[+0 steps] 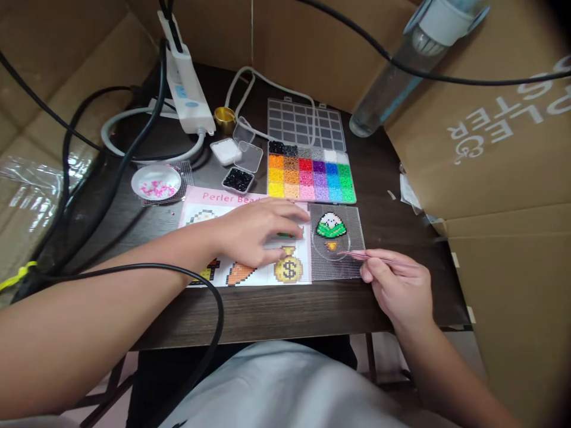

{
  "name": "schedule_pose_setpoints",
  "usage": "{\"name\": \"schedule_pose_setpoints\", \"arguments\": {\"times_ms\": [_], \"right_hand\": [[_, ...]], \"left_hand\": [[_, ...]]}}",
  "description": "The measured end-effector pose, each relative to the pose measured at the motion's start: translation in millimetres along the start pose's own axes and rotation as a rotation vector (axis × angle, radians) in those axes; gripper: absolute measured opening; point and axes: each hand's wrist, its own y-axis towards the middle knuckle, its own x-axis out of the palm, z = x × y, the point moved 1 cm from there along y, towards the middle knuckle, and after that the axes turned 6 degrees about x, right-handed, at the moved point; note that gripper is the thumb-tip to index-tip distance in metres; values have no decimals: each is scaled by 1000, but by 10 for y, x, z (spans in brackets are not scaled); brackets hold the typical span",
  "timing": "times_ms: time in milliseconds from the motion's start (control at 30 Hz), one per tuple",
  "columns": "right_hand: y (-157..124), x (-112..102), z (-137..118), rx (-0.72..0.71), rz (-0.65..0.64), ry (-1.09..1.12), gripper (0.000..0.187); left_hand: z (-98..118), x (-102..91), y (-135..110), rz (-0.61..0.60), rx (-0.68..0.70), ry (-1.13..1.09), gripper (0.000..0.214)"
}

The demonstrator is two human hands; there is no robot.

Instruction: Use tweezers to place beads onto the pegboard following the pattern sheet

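Observation:
My left hand (263, 229) lies over the Perler bead pattern sheet (254, 274), its fingers spread toward the right and covering part of the printed pictures. Pink tweezers (388, 260) are pinched in my right hand (404, 291). Their tips reach over a round clear dish (321, 254) on the pegboard (335, 270). A few orange-yellow beads (331, 245) show inside the dish's outline. Above them on the board sits a bead figure (331, 226) in white and green with a black outline. Whether the tweezers' tips hold a bead is too small to tell.
Behind the sheet stands a sorted bead box (310, 172) with its clear lid open. Small cases of white beads (226, 151) and black beads (238, 179), a white dish (156, 182) of pink beads, a power strip (190, 95), cables and a bottle (401, 77) surround it. Cardboard walls enclose the table.

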Motion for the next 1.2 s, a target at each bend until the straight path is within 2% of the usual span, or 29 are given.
{"name": "schedule_pose_setpoints", "arguments": {"times_ms": [400,1200], "right_hand": [[-60,104,-102,-117,47,-253,18],[-67,119,-118,-123,56,-279,15]], "left_hand": [[23,-21,13,-27,-28,8,30],[18,-12,27,-15,-19,-7,31]]}}
